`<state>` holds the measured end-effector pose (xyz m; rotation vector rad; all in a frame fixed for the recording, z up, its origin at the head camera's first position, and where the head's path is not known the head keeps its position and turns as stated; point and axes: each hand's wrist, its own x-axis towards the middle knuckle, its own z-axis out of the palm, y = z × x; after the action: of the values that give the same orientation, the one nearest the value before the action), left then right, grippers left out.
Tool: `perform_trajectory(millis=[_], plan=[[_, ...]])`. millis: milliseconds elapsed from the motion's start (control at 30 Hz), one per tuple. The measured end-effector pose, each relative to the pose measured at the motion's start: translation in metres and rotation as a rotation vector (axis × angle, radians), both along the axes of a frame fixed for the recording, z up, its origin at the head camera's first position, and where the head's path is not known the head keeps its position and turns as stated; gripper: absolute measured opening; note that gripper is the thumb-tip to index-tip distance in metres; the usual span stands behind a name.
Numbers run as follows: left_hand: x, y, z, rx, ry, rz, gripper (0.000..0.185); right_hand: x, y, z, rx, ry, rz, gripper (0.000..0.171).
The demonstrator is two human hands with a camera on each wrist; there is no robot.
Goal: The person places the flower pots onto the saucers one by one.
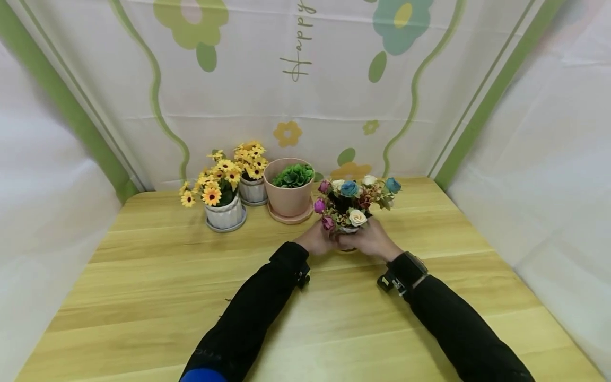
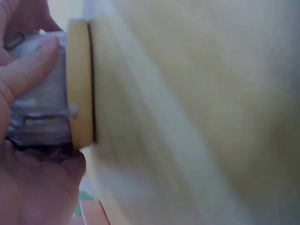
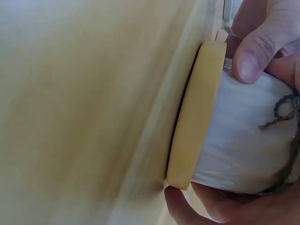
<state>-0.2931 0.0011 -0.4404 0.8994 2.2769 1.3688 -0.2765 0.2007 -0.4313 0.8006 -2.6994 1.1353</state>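
Left hand (image 1: 317, 240) and right hand (image 1: 369, 240): both cup the rose pot (image 1: 348, 231), mid-table (image 1: 143, 297). Wrist views alone show its white body (image 3: 243, 140), twine and yellow saucer (image 3: 194, 122), fingers curled round. Behind: pink pot (image 1: 288, 197), two daisy pots (image 1: 224, 212).

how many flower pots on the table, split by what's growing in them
yellow daisy pots: 2, front and back
pink pot with green plant: 1
mixed rose pot, held by left hand and right hand: 1
total: 4
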Motion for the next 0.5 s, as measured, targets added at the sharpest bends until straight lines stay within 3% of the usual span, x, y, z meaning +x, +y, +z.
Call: perform_trajectory(millis=[67, 100, 167, 367, 500], plan=[[-0.003, -0.001, 0.002, -0.047, -0.02, 0.026, 0.07, -0.005, 0.0, 0.0, 0.023, -0.002, -0.009, 0.077], [-0.004, -0.001, 0.004, -0.11, 0.023, 0.05, 0.071, -0.008, -0.001, 0.001, 0.039, 0.002, -0.013, 0.075], [-0.007, -0.002, 0.006, -0.152, 0.025, 0.074, 0.07, -0.014, -0.002, 0.001, 0.073, 0.018, -0.016, 0.071], [-0.017, 0.0, 0.005, -0.216, 0.03, 0.163, 0.07, -0.033, -0.006, 0.002, 0.026, -0.045, -0.024, 0.08], [-0.026, 0.004, 0.003, -0.236, 0.083, 0.199, 0.068, -0.043, -0.008, 0.003, -0.007, -0.121, -0.083, 0.082]])
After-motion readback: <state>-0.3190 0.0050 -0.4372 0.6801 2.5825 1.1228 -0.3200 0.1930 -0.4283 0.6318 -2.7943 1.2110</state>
